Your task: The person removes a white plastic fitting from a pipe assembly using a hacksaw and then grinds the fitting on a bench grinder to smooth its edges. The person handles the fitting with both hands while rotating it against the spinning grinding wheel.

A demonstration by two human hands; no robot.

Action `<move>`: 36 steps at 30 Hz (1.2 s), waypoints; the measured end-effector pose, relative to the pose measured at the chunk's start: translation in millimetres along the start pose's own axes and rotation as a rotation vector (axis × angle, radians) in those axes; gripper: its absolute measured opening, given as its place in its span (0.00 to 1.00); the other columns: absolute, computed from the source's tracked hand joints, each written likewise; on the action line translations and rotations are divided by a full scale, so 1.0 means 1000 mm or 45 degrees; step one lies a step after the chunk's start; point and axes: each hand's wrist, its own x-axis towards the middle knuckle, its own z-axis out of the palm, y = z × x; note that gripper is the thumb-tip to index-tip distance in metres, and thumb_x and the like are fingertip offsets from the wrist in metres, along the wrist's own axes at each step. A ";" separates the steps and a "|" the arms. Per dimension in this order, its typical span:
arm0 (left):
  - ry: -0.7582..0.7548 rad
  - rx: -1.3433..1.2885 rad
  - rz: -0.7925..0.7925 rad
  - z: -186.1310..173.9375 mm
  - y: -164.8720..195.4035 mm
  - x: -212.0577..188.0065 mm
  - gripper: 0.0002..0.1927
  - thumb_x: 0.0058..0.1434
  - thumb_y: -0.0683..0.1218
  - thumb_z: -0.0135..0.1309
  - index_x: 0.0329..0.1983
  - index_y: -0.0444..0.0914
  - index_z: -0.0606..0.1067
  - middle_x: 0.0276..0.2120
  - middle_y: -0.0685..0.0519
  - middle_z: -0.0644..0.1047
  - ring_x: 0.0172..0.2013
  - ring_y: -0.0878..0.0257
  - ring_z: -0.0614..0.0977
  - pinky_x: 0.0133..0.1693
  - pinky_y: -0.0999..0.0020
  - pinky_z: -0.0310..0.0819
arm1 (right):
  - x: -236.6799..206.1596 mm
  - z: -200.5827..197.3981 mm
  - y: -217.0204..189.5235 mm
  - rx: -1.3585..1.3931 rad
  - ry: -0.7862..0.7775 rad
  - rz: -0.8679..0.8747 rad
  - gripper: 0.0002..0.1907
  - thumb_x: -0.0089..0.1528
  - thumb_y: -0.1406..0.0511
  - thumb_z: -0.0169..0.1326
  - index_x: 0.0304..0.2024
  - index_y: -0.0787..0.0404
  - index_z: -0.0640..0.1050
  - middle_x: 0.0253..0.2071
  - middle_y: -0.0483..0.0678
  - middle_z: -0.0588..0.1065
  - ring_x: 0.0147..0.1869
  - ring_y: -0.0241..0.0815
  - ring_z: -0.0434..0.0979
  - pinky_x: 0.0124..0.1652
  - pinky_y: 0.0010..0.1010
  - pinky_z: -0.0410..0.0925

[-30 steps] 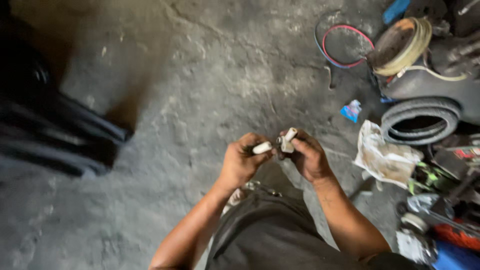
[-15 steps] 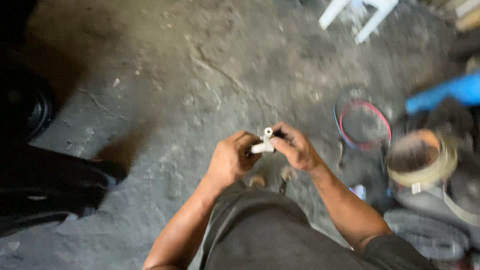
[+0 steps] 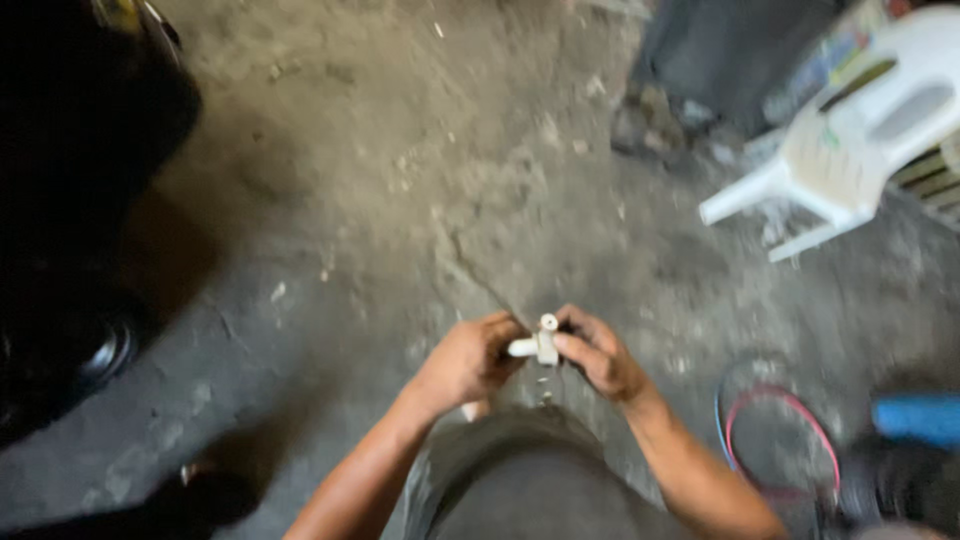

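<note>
White plastic sits between my two hands: a small pale fitting [image 3: 540, 342] with short stubs, one pointing up and one pointing toward my left side, though the blur keeps me from telling its exact shape. My left hand [image 3: 468, 360] is curled around the stub on its side, fingers closed on it, and my right hand [image 3: 598, 352] pinches the other side of the same piece with thumb and fingertips pressed against it, so both hands are clamped on the fitting and nearly touching each other. I hold it out in front of my body, above my grey trousers [image 3: 520, 480] and over the cracked concrete floor [image 3: 420, 180]. Off to my right, near my forearm, a loop of red and blue cable [image 3: 780, 440] lies on the floor, and just beyond it a blue object [image 3: 915, 418] shows at the edge. Farther away on that side stands a white plastic chair [image 3: 850, 140], tilted in my view. On my left a dark bulky shape [image 3: 80, 200] fills the edge, too shadowed to identify
</note>
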 end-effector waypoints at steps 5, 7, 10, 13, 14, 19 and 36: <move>-0.077 -0.084 -0.114 -0.069 -0.067 0.117 0.09 0.54 0.42 0.61 0.38 0.37 0.79 0.35 0.46 0.79 0.36 0.48 0.82 0.38 0.57 0.76 | 0.136 -0.044 -0.013 0.093 0.020 0.085 0.10 0.67 0.64 0.50 0.47 0.63 0.75 0.38 0.43 0.74 0.43 0.32 0.71 0.44 0.27 0.65; -0.017 -0.052 -0.125 -0.098 -0.099 0.165 0.09 0.53 0.43 0.63 0.37 0.37 0.79 0.33 0.45 0.80 0.35 0.48 0.82 0.38 0.57 0.76 | 0.199 -0.060 -0.008 0.096 -0.008 0.055 0.10 0.66 0.64 0.50 0.47 0.62 0.75 0.38 0.43 0.75 0.43 0.32 0.72 0.43 0.27 0.66; -0.029 -0.201 -0.536 -0.140 -0.151 0.229 0.12 0.51 0.44 0.62 0.39 0.37 0.79 0.30 0.45 0.80 0.31 0.50 0.84 0.36 0.58 0.76 | 0.297 -0.088 -0.003 -0.003 -0.007 0.080 0.09 0.66 0.63 0.50 0.46 0.61 0.75 0.36 0.42 0.75 0.40 0.32 0.72 0.41 0.27 0.67; -0.010 -0.190 -0.580 -0.187 -0.206 0.301 0.11 0.52 0.44 0.60 0.38 0.37 0.79 0.32 0.47 0.80 0.31 0.52 0.85 0.35 0.60 0.78 | 0.408 -0.118 -0.006 -0.062 -0.037 0.026 0.09 0.67 0.64 0.51 0.46 0.61 0.75 0.36 0.43 0.74 0.39 0.32 0.71 0.40 0.27 0.66; 0.028 -0.143 -0.532 -0.202 -0.221 0.326 0.10 0.52 0.43 0.61 0.38 0.36 0.79 0.32 0.46 0.80 0.32 0.52 0.85 0.35 0.60 0.77 | 0.443 -0.129 -0.011 -0.066 -0.055 -0.002 0.09 0.67 0.64 0.51 0.47 0.61 0.75 0.37 0.43 0.73 0.40 0.32 0.70 0.40 0.27 0.65; 0.208 -0.083 -0.360 -0.297 -0.286 0.466 0.10 0.52 0.42 0.62 0.38 0.37 0.80 0.33 0.48 0.81 0.33 0.54 0.84 0.36 0.62 0.77 | 0.630 -0.190 -0.059 -0.143 -0.157 -0.008 0.09 0.66 0.65 0.51 0.47 0.60 0.75 0.37 0.43 0.75 0.41 0.32 0.73 0.42 0.28 0.69; 0.201 0.014 -0.303 -0.566 -0.542 0.883 0.12 0.51 0.44 0.64 0.37 0.37 0.79 0.33 0.46 0.79 0.35 0.48 0.82 0.36 0.57 0.75 | 1.146 -0.343 -0.112 -0.199 0.024 -0.078 0.08 0.68 0.65 0.50 0.48 0.61 0.74 0.39 0.42 0.73 0.42 0.31 0.70 0.43 0.26 0.67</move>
